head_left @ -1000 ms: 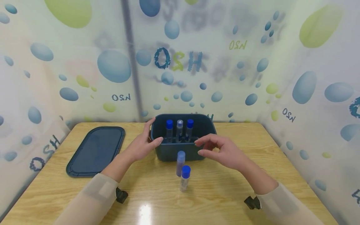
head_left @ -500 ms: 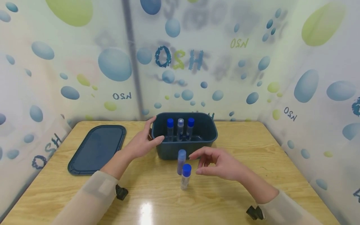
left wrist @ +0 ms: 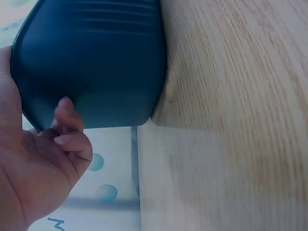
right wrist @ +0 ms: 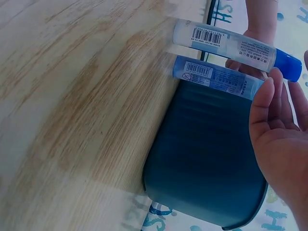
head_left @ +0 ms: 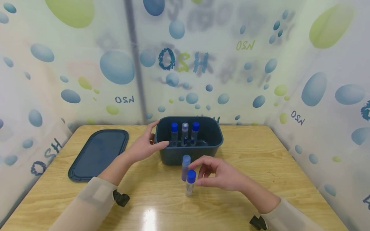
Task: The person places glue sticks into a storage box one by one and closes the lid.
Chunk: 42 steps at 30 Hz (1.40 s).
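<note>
My left hand (head_left: 143,146) holds the left end of a dark blue plastic box (head_left: 188,155), its thumb over the front rim. Curled fingers lie by the end wall in the left wrist view. In front of the box stand two upright tubes like liquid glue bottles: a clear one with a blue cap (head_left: 189,187), and behind it a bluish one with a paler blue top (head_left: 185,170). Beside the nearer tube's cap, my right hand (head_left: 221,173) has thumb and forefinger spread, holding nothing. The right wrist view shows barcode labels on the clear tube (right wrist: 231,43) and bluish tube (right wrist: 211,77).
Inside the box three more tubes stand in a row: a blue-capped one (head_left: 174,133), a clear-topped one (head_left: 184,133) and another blue-capped one (head_left: 195,133). A dark blue lid (head_left: 98,155) lies flat at the left of the wooden table (head_left: 150,199). A patterned curtain surrounds it.
My right hand has moved from the box's front rim down and left to the nearer tube's cap. The left hand stays on the box; the tubes have not moved.
</note>
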### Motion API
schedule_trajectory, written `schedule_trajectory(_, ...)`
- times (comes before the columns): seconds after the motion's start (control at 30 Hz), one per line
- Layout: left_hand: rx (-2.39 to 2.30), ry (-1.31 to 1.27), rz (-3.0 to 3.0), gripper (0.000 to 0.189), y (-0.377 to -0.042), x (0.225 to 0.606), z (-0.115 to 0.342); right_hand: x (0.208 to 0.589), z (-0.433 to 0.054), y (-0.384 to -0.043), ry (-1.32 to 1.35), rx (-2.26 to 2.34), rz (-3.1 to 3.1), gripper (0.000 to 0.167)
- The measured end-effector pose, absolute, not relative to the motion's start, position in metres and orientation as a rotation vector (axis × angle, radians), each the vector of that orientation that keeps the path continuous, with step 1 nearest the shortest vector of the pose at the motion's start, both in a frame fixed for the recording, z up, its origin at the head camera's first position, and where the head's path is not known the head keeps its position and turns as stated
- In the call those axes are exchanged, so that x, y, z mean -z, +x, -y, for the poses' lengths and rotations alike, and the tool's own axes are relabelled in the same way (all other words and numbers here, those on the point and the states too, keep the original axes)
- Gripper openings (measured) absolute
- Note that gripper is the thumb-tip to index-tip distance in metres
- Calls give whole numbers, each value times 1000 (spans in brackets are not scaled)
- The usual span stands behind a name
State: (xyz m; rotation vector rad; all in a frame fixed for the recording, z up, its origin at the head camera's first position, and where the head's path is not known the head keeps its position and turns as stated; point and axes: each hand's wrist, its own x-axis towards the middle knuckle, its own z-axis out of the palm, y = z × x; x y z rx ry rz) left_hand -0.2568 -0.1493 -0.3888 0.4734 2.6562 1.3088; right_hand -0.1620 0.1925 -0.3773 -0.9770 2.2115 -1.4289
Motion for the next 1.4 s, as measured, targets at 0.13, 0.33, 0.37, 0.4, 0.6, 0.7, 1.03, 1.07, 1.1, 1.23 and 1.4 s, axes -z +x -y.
schedule_trajectory(0.13, -1323, 448, -2636, 110, -255, 386, 149, 378, -191, -162, -965, 1422, -2217, 36)
schedule_trajectory(0.33, -1390, 428, -2566, 110, -254, 386, 149, 379, -189, -161, -930, 1399, -2236, 36)
schedule_trajectory(0.37, -1403, 426, -2552, 110, -254, 386, 149, 379, -188, -161, -931, 1397, -2237, 36)
schedule_trajectory(0.4, -1412, 426, -2545, 110, -254, 387, 149, 380, -188, -161, -930, 1394, -2241, 36)
schedule_trajectory(0.6, -1400, 419, -2575, 109, -254, 388, 149, 381, -185, -160, -891, 1392, -2249, 36)
schedule_trajectory(0.7, -1375, 428, -2613, 108, -254, 389, 148, 381, -185, -160, -866, 1395, -2237, 35)
schedule_trajectory(1.03, -1350, 449, -2648, 107, -253, 387, 148, 383, -184, -159, -860, 1380, -2238, 34)
schedule_trajectory(1.07, -1352, 449, -2645, 107, -253, 387, 148, 383, -184, -158, -859, 1382, -2236, 33)
schedule_trajectory(1.1, -1352, 448, -2644, 107, -253, 387, 148, 383, -183, -158, -857, 1383, -2235, 33)
schedule_trajectory(1.23, -1356, 446, -2642, 107, -253, 387, 148, 384, -182, -158, -850, 1385, -2244, 32)
schedule_trajectory(1.4, -1372, 449, -2619, 106, -254, 388, 147, 385, -182, -158, -862, 1376, -2266, 31)
